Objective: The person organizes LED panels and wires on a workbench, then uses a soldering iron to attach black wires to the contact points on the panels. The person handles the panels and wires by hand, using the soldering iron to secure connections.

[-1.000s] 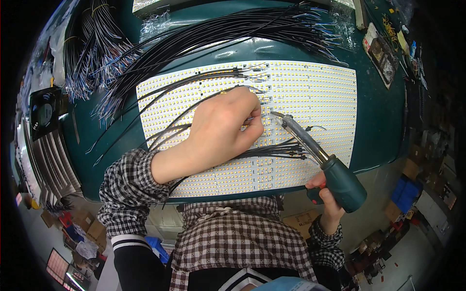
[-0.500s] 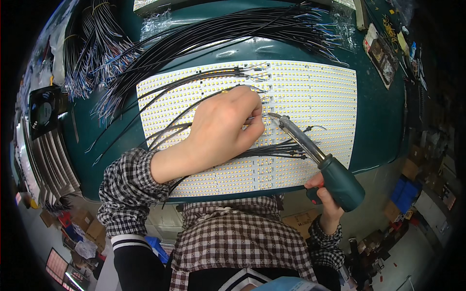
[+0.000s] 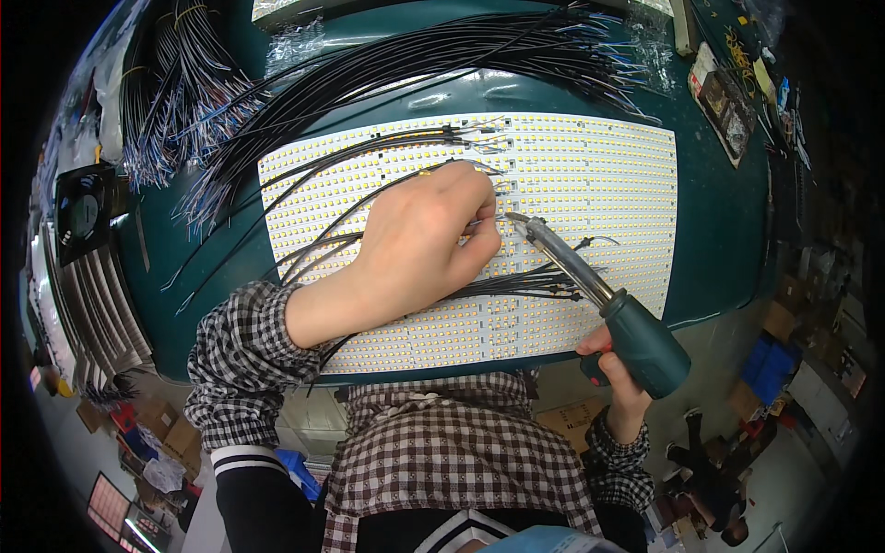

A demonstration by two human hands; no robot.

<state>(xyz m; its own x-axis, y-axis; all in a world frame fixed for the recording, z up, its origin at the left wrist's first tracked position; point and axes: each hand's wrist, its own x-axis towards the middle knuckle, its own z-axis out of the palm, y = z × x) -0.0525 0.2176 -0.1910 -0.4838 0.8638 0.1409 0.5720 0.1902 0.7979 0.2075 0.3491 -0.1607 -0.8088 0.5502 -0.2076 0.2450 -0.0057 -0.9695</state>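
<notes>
A white LED circuit board [image 3: 608,184], dotted with rows of small yellow LEDs, lies on the green table mat. My left hand [image 3: 429,230] rests over its middle, thumb and fingers pinched on a thin black cable whose end is mostly hidden by the fingers. In my right hand [image 3: 622,378] is a soldering iron [image 3: 645,346] with a dark green grip, held from below. Its bent metal tip meets the board just right of my left fingertips. Several black cables [image 3: 396,141] run across the board's upper left, and another bunch [image 3: 521,288] lies below my left hand.
A long bundle of black cables [image 3: 387,69] stretches behind the board, with more tied bundles [image 3: 189,92] at the far left. A small fan [image 3: 85,210] stands on the left edge. A grimy box [image 3: 726,111] sits at the back right. Someone in dark clothes [image 3: 710,484] is at the lower right.
The soldering iron's tip has shifted very slightly left and up. My left hand stays nearly still. A person in dark clothes has come into sight at the lower right.
</notes>
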